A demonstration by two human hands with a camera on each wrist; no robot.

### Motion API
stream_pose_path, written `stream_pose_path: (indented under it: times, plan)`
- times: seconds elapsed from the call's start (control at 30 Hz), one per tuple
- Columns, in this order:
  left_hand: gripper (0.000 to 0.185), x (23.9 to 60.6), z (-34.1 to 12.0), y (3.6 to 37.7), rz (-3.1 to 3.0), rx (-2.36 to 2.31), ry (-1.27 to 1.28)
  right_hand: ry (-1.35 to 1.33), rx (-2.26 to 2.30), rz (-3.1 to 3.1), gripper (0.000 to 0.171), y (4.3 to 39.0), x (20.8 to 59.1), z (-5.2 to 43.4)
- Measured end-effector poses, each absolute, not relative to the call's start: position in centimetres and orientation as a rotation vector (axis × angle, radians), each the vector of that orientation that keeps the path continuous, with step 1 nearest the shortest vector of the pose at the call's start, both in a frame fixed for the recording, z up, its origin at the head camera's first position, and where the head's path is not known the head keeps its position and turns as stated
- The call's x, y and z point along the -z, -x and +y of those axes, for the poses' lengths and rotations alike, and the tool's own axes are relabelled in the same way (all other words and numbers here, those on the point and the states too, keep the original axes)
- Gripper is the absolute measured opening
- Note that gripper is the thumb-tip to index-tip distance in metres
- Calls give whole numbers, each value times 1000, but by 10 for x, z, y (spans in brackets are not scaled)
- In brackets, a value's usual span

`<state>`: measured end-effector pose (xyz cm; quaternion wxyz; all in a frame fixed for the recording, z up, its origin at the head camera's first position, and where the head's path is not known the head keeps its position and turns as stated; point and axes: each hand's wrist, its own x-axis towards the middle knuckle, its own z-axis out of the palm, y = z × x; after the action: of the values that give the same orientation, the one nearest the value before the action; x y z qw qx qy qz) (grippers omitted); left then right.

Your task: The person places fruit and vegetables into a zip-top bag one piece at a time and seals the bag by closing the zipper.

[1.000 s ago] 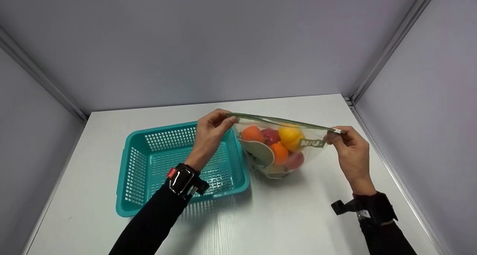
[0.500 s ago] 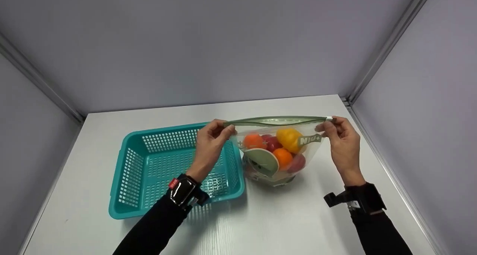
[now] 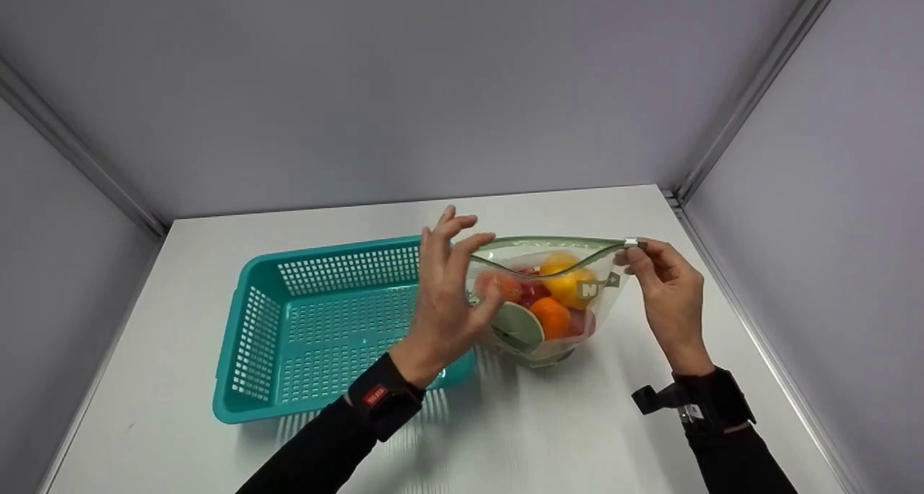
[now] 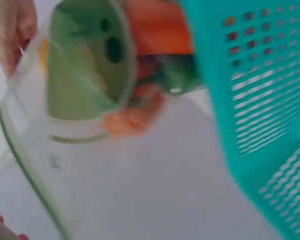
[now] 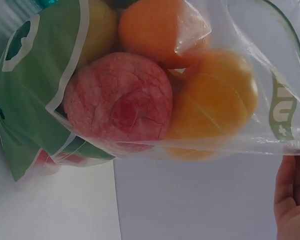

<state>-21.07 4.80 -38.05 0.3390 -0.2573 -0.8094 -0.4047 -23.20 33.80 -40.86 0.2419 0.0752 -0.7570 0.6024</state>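
Observation:
A clear zip bag (image 3: pixel 517 328) with green print and a green zip strip bulges with orange, yellow and red produce, and its mouth gapes. My right hand (image 3: pixel 673 292) pinches the bag's upper right corner beside a white slider (image 3: pixel 632 243). At the opposite end, my left hand (image 3: pixel 442 299) has its fingers raised and spread, overlapping the bag's left edge. Through the film in the right wrist view show a pinkish-red round fruit (image 5: pixel 121 100), an orange one (image 5: pixel 150 30) and a yellow one (image 5: pixel 215 102). Something orange with a green part (image 4: pixel 180 75) appears blurred in the left wrist view.
A teal perforated basket (image 3: pixel 242 313) stands left of the bag on the white table (image 3: pixel 570 429), its right side partly behind my left hand. Grey panels (image 3: pixel 433 104) enclose the table at the back and both sides.
My left hand has let go of the bag's left corner and spread its fingers, shifting right. The zip strip has gone from nearly straight to gaping. My right hand keeps its pinch.

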Motion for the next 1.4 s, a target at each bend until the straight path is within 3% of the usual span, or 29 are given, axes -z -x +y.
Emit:
stream_pose_path:
  times: [0.33,0.77,0.93,1.17,1.23,1.33,1.4]
  plan:
    - [41,360,101,212,-2294,748,937,-258,-1671,-2050,20,223,404,333]
    - [35,359,133,228,-2438,607,955,-523,-1536,-1994,15,217,407,320]
    - [25,360,139,231,-2362,591,959,-538,-1509,-1970,14,216,407,319]
    - [26,359,136,231,-2397,524,965,-521,-1499,-1970,15,215,405,319]
    - [35,358,135,230,-2425,475,971,-508,-1496,-1971,17,215,405,318]
    - [64,358,134,230,-2454,408,978,-481,-1485,-1986,19,215,404,318]
    - [64,358,134,231,-2455,384,978,-459,-1486,-1989,19,214,403,318]
